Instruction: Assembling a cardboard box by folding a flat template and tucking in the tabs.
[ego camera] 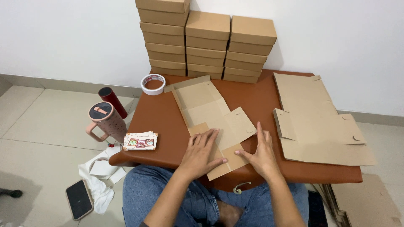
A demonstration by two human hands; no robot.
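Observation:
A flat brown cardboard box blank (209, 110) lies unfolded on the low brown table (160, 122), running from the back left toward me. My left hand (200, 151) presses flat on its near flap, fingers spread and pointing away. My right hand (261, 153) rests on the blank's near right part, its thumb on the flap and its fingers pointing up along the edge. Neither hand grips anything.
Three stacks of folded cardboard boxes (206, 42) stand against the wall. A pile of flat blanks (317, 122) lies at the right. A tape roll (153, 83) and a card pack (140, 141) sit at the left. On the floor are a pink jug (105, 122), a red cylinder (112, 101), a phone (78, 199) and white cloth (101, 176).

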